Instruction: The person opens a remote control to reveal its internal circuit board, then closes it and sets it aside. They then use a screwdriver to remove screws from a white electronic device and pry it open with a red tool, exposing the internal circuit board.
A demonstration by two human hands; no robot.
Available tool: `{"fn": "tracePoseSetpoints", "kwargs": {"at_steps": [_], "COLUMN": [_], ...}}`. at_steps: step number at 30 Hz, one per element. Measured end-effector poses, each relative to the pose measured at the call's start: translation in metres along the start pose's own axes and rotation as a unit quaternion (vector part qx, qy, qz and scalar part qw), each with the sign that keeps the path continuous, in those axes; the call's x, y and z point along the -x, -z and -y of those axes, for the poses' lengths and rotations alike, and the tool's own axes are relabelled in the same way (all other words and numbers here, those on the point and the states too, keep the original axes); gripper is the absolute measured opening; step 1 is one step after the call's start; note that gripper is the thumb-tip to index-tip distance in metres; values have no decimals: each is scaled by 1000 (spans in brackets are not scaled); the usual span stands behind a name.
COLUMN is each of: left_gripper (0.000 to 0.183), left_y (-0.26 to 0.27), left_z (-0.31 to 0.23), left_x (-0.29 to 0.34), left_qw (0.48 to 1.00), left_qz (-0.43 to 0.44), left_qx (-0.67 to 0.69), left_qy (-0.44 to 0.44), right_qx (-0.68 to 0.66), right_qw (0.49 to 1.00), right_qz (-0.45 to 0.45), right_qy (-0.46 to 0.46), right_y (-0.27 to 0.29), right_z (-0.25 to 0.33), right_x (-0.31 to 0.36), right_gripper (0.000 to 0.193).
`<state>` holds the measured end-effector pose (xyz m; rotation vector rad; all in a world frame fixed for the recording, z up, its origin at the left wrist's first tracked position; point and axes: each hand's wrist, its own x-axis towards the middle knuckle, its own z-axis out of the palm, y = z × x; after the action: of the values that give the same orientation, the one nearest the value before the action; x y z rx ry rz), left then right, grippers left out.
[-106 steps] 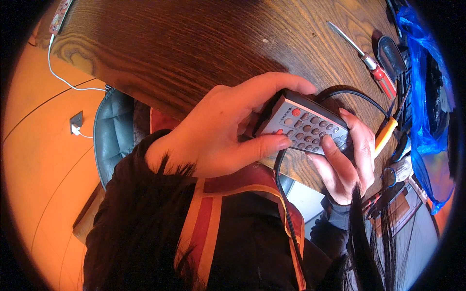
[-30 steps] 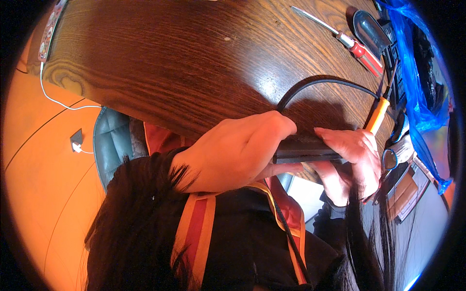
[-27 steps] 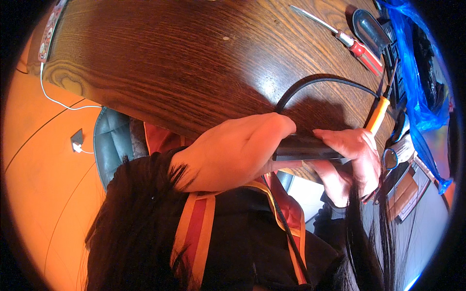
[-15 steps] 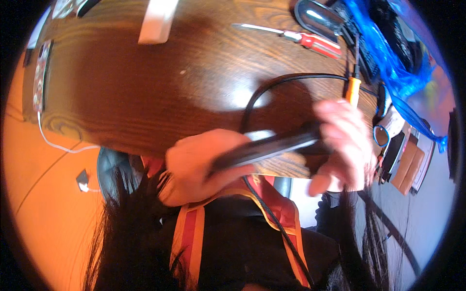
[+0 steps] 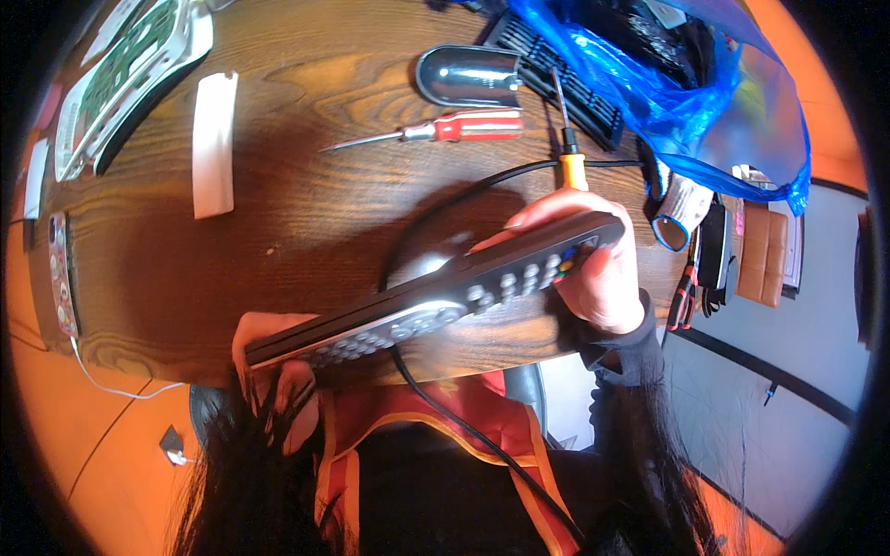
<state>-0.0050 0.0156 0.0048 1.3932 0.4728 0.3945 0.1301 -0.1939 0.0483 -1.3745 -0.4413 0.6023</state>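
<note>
Head view, looking straight down past my dark hair and the orange-trimmed top at the bottom of the frame, and right at the centre I've got the long dark remote control [image 5: 436, 301] stretched on a slant between both hands. My left hand [image 5: 273, 357], lower left of centre, is partly hidden under the remote's near end; its fingers look curled around that end, though how tightly I cannot tell. My right hand [image 5: 589, 269], right of centre, has its fingers wrapped over the far end by the coloured buttons, firmly closed on it. So the remote is up off the wooden table [image 5: 306, 232], button side turned toward me. I'd judge I'm at the inspecting stage, turning it over to find a way in, and the next move calls for a steady one-handed grip so the other can reach for a tool. A black cable [image 5: 445, 412] runs under the remote toward my chest. Further up, the red-handled screwdriver [image 5: 436, 132] lies flat at upper centre, an orange-handled screwdriver [image 5: 567, 148] just right of it, a white plastic strip [image 5: 214, 144] at upper left, and a blue plastic bag [image 5: 686, 83] fills the upper right.
</note>
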Motion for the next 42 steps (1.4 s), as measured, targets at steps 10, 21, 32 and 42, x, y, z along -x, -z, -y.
{"fn": "tracePoseSetpoints", "kwargs": {"at_steps": [10,21,32,42], "left_gripper": [52,55,47,44], "left_y": [-2,19,21,34], "left_z": [-14,-2,-13,12], "left_x": [3,5,-2,-11], "left_qw": [992,984,961,903], "left_qz": [-24,134,10,187], "left_qx": [39,71,205,364], "left_qy": [119,92,188,128], "right_qx": [50,155,-78,84], "right_qw": [996,980,997,994], "right_qz": [-69,-116,-16,-75], "right_qy": [6,-37,-20,-13], "right_y": [-2,3,-7,-5], "right_z": [-1,-3,-3,6], "right_x": [3,5,-1,9], "right_gripper": [43,51,40,24]}}
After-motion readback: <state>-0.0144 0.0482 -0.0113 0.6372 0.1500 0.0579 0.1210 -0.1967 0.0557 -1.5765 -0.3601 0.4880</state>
